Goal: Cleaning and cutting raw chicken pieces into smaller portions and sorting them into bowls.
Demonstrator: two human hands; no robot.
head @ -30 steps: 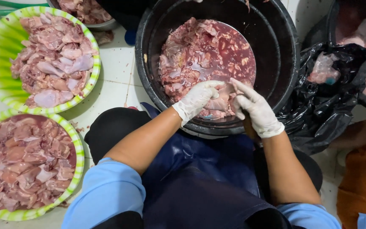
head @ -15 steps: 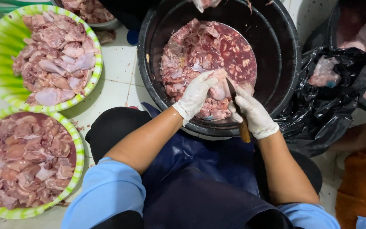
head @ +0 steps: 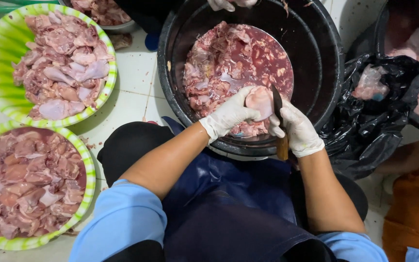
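The left hand (head: 229, 114) grips a pink meat piece (head: 259, 102) over the black tub (head: 316, 73). At its 3 o'clock, the right hand (head: 297, 131) clutches a knife (head: 278, 109).

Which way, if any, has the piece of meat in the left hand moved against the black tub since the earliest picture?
Yes. The left hand has lifted the piece of meat slightly up and away from the black tub's near rim, beside the knife in the right hand.

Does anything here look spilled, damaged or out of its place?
Small meat scraps lie on the white tiled floor beside the green-striped bowls, outside any container. Otherwise nothing stands out.
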